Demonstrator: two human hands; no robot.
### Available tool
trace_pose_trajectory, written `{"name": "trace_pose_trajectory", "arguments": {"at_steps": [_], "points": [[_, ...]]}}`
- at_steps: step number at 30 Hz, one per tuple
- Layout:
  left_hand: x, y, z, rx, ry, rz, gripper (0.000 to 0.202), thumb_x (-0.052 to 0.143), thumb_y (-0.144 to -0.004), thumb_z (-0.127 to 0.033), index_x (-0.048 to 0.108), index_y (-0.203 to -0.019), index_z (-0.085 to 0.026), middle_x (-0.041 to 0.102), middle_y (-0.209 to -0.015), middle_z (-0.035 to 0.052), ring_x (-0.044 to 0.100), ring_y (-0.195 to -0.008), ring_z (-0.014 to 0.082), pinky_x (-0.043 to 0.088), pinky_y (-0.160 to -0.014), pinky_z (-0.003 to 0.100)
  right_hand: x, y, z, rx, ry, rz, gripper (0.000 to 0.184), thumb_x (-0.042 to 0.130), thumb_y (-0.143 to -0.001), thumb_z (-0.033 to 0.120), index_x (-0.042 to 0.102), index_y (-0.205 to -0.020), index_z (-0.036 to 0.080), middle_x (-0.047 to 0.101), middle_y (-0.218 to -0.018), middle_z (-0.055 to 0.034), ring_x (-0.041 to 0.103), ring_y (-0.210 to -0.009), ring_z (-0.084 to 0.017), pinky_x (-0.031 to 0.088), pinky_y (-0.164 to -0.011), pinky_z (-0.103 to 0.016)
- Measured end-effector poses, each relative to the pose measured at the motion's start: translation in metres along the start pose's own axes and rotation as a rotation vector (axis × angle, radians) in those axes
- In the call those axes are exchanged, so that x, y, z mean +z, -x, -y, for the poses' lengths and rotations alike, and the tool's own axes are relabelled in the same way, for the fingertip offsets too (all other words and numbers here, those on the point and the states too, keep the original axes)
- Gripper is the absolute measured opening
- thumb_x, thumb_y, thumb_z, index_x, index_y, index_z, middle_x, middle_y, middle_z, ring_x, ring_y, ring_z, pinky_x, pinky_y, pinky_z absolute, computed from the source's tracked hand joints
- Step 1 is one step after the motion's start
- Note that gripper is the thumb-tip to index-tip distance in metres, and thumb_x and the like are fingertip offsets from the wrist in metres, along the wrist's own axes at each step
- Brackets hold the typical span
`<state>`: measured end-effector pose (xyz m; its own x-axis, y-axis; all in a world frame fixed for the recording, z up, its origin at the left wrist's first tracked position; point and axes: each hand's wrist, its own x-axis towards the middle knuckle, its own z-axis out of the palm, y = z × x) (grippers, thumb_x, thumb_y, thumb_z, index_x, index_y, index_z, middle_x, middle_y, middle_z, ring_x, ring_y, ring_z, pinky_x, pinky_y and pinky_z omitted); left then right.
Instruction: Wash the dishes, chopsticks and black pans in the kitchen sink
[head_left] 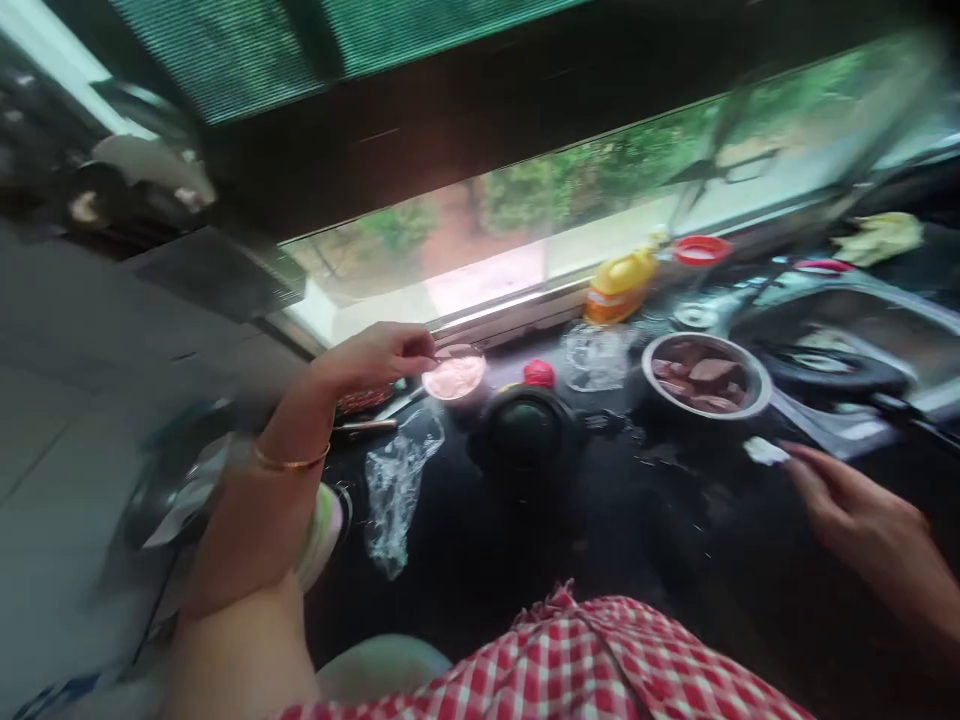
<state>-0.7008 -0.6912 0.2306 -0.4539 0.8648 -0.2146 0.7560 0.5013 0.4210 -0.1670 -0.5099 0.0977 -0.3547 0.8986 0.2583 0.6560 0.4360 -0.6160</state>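
Note:
My left hand (397, 352) is closed in a pinch at the left rim of a small bowl (456, 378) with a pale pinkish-white substance in it. Something thin seems to stick out from those fingers over the bowl, but blur hides what it is. Off to the right, my right hand (862, 510) grips a small white crumpled piece (765, 451) between thumb and fingers, above the dark counter. Just beyond that hand stands a round metal pot (763, 392) holding brownish-pink pieces in liquid. Between the hands is a dark round vessel (529, 430).
Clear plastic bags (401, 490) lie on the black counter (600, 540). A yellow bottle (619, 285) and a red-rimmed dish (701, 250) stand by the window. At right, a black-handled pan (840, 370) rests at the sink (922, 310). A red round object (538, 373) sits behind the dark vessel.

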Motion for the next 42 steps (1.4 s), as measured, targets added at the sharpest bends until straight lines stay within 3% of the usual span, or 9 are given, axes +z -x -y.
{"name": "trace_pose_trajectory", "arguments": {"at_steps": [3,7,10,16,21,27,33,38,42], "points": [[0.055,-0.016,-0.105,0.238,-0.016,-0.031,0.016,0.058,-0.078,-0.037,0.067,-0.08,-0.024,0.058,-0.075,0.0022,0.059,-0.088,0.022,0.041,-0.072,0.029,-0.012,-0.014,0.05,-0.178,-0.195,0.007,0.036,0.045,-0.09,0.047,0.066,-0.112,0.026,0.068,-0.109,-0.015,0.062,-0.101,-0.027,0.045,-0.088,-0.043],[0.147,-0.013,-0.248,0.542,0.157,0.038,0.014,0.059,-0.08,-0.032,0.062,-0.068,-0.025,0.054,-0.068,0.0057,0.06,-0.093,0.0264,0.044,-0.077,0.033,-0.032,-0.03,0.078,-0.422,-0.389,0.29,0.031,0.047,-0.089,0.039,0.062,-0.109,0.021,0.067,-0.104,-0.0076,0.061,-0.094,-0.021,0.047,-0.086,-0.036],[0.198,0.01,-0.346,0.646,0.337,0.075,0.017,0.053,-0.084,-0.027,0.061,-0.068,-0.024,0.053,-0.066,0.0078,0.057,-0.101,0.0306,0.044,-0.084,0.04,-0.054,-0.016,0.029,-0.335,-0.473,0.421,0.024,0.045,-0.089,0.037,0.061,-0.091,0.02,0.063,-0.08,-0.0023,0.056,-0.074,-0.015,0.045,-0.071,-0.028],[0.254,0.041,-0.481,0.69,0.242,-0.048,0.023,0.057,-0.083,-0.028,0.063,-0.105,-0.025,0.061,-0.11,0.0089,0.046,-0.119,0.0309,0.039,-0.094,0.044,-0.127,0.028,-0.141,0.361,-1.023,0.485,0.025,0.046,-0.081,0.036,0.052,-0.101,0.022,0.036,-0.05,0.0107,0.03,-0.04,-0.008,0.028,-0.04,-0.019],[0.353,0.025,-0.53,0.615,0.259,0.091,0.023,0.057,-0.082,-0.035,0.068,-0.099,-0.024,0.068,-0.096,0.0059,0.058,-0.094,0.024,0.043,-0.09,0.037,-0.197,0.047,-0.237,0.619,-1.151,0.307,0.015,0.054,-0.067,0.026,0.053,-0.08,0.018,0.05,-0.057,0.0059,0.037,-0.042,-0.006,0.033,-0.039,-0.019],[0.47,-0.003,-0.558,0.213,0.447,0.297,0.013,0.062,-0.074,-0.026,0.07,-0.084,-0.022,0.066,-0.071,0.0025,0.061,-0.076,0.0206,0.048,-0.073,0.03,-0.234,0.045,-0.324,0.65,-0.935,0.083,0.024,0.05,-0.074,0.039,0.058,-0.079,0.017,0.039,-0.051,0.0077,0.031,-0.041,-0.006,0.027,-0.037,-0.018],[0.535,-0.059,-0.588,-0.047,0.714,0.356,0.006,0.064,-0.076,-0.025,0.065,-0.079,-0.02,0.062,-0.066,0.0022,0.062,-0.068,0.0169,0.047,-0.061,0.023,-0.239,0.001,-0.391,0.557,-0.642,0.066,0.029,0.04,-0.081,0.045,0.053,-0.079,0.02,0.04,-0.054,0.0062,0.036,-0.042,-0.009,0.034,-0.041,-0.022],[0.584,-0.112,-0.617,-0.417,1.096,0.464,0.022,0.064,-0.082,-0.036,0.055,-0.092,-0.019,0.06,-0.064,0.0014,0.06,-0.053,0.0121,0.046,-0.055,0.021,-0.231,-0.076,-0.422,0.267,-0.16,0.119,0.027,0.036,-0.087,0.038,0.054,-0.078,0.021,0.055,-0.064,-0.0011,0.052,-0.06,-0.015,0.038,-0.058,-0.025],[0.603,-0.143,-0.651,-0.622,1.546,0.552,0.025,0.043,-0.094,-0.04,0.052,-0.09,-0.017,0.062,-0.068,0.006,0.062,-0.054,0.0132,0.05,-0.054,0.023,-0.215,-0.138,-0.443,0.166,0.044,0.236,0.028,0.032,-0.09,0.032,0.057,-0.085,0.02,0.061,-0.07,-0.0042,0.056,-0.064,-0.018,0.037,-0.063,-0.027]]}}
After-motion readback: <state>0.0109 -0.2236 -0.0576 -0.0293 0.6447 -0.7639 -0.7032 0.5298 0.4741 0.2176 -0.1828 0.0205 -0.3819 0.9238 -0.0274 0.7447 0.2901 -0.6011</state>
